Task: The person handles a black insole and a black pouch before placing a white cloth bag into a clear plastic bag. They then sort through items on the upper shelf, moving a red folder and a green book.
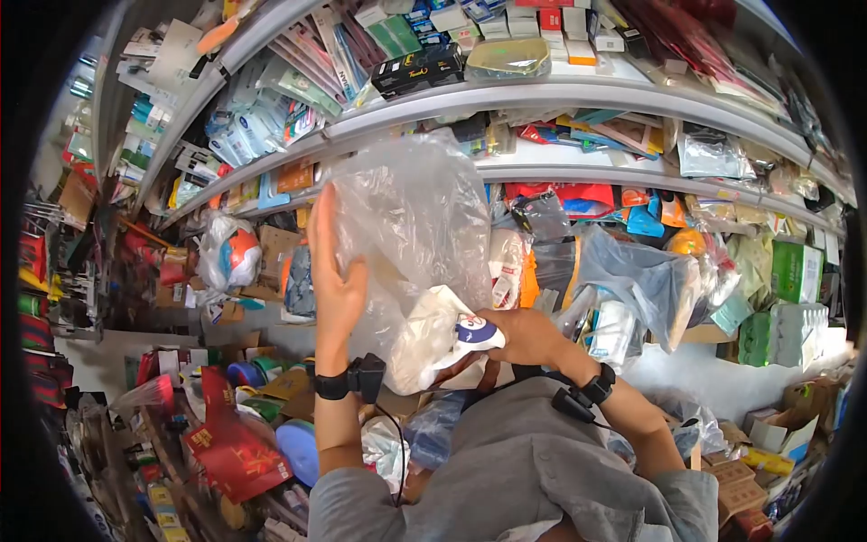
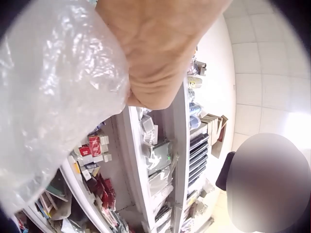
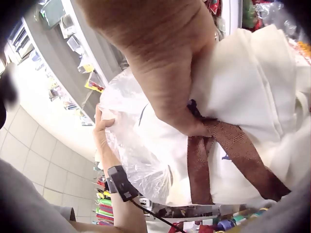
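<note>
A large clear plastic bag [image 1: 411, 203] [image 2: 58, 92] spreads upright at the centre of the head view. Along its left edge my left hand [image 1: 337, 285] [image 2: 155, 48] [image 3: 103, 128] touches it, fingers extended upward and thumb apart. A white cloth item [image 1: 420, 330] [image 3: 243, 82] with a blue printed patch [image 1: 477, 331] lies at the bag's lower part, and clear film surrounds some of it. My right hand [image 1: 524, 336] [image 3: 165, 73] grips this cloth beside its brown straps [image 3: 238, 150]; the fingertips are hidden in the folds.
Shelves [image 1: 578, 90] packed with boxes and packets curve across the back. Beyond my right hand sits a grey plastic-wrapped item [image 1: 637, 271]. Red packaging [image 1: 230, 443] and a blue round item [image 1: 298, 449] lie at lower left; cartons [image 1: 733, 488] stand at lower right.
</note>
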Demonstrator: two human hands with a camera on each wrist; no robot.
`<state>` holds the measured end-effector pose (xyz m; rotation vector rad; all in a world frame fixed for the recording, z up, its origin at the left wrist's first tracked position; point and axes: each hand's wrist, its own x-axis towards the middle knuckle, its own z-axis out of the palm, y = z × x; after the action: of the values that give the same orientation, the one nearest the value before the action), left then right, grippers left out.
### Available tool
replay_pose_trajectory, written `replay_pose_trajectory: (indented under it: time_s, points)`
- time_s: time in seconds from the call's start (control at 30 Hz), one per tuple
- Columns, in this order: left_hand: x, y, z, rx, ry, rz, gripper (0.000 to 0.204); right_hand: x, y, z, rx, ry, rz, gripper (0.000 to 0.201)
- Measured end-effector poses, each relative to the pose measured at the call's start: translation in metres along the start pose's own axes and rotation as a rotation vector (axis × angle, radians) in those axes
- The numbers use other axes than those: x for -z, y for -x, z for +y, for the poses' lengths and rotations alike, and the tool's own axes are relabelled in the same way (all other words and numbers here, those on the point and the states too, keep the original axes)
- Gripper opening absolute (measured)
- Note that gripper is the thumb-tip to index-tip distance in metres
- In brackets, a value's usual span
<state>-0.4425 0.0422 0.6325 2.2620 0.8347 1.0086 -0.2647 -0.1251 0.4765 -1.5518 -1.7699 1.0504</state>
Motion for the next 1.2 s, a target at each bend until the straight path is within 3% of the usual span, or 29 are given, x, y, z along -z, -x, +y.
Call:
replay_pose_trajectory:
  time_s: [0.13,0.23,0.3,0.37,0.43,0.47,0.57,0.63,0.7,0.77,0.8,0.83,0.93,1.0,1.03,1.1,1.13,1.2]
  points:
    - [-0.001,-0.004,0.017,-0.045,0.113,-0.047,0.082,0.013,-0.002,-0.011,-0.092,0.123,0.035,0.081]
    - [-0.003,-0.001,0.028,-0.067,0.165,-0.154,0.084,0.033,-0.007,-0.012,-0.200,0.049,0.052,0.085]
    - [-0.002,0.000,0.029,-0.104,0.052,-0.248,0.084,0.032,-0.007,0.012,-0.200,-0.077,0.286,0.085]
    - [-0.002,0.000,0.031,-0.131,-0.026,-0.251,0.082,0.026,-0.012,0.059,-0.192,-0.403,0.461,0.072]
    - [-0.005,0.004,0.027,0.084,0.247,-0.347,0.082,0.049,-0.001,0.049,-0.200,-0.785,0.590,0.049]
    - [-0.009,0.006,0.022,0.064,0.232,-0.333,0.080,0.051,0.000,0.056,-0.197,-0.920,0.676,0.042]
    - [-0.023,0.007,0.003,0.022,0.232,-0.453,0.077,0.071,0.012,0.052,-0.211,-1.119,0.817,0.041]
    - [-0.048,0.011,0.004,0.138,0.299,-0.514,0.061,0.078,0.019,0.040,-0.182,-1.139,0.848,0.038]
    - [-0.086,0.020,-0.006,0.158,0.255,-0.543,0.069,0.080,0.022,0.034,-0.152,-1.160,0.879,0.036]
    - [-0.124,0.028,0.005,-0.039,0.028,-0.364,0.075,0.080,0.026,0.035,-0.148,-1.121,0.905,0.037]
    - [-0.126,0.024,0.034,0.052,-0.023,-0.400,0.069,0.079,0.029,0.037,-0.137,-1.119,0.924,0.036]
    - [-0.135,0.027,0.032,0.043,-0.013,-0.405,0.069,0.079,0.032,0.039,-0.138,-1.111,0.937,0.036]
    - [-0.157,0.036,0.019,-0.210,-0.269,-0.183,0.036,0.077,0.040,0.050,-0.208,-1.048,1.010,0.034]
    - [-0.157,0.038,0.023,-0.232,-0.242,-0.186,0.033,0.066,0.041,0.083,-0.332,-1.027,1.146,0.031]
    - [-0.156,0.040,0.025,-0.246,-0.223,-0.182,0.029,0.066,0.044,0.094,-0.240,-1.077,1.107,0.030]
    - [-0.158,0.052,0.026,-0.272,-0.246,-0.195,0.027,0.065,0.052,0.105,-0.325,-1.488,1.146,0.029]
    - [-0.161,0.061,0.021,-0.290,-0.202,-0.179,0.026,0.061,0.051,0.121,-0.252,-1.569,1.173,0.030]
    - [-0.162,0.077,0.017,-0.250,-0.131,-0.201,0.023,0.059,0.063,0.142,-0.104,-1.904,1.033,0.032]
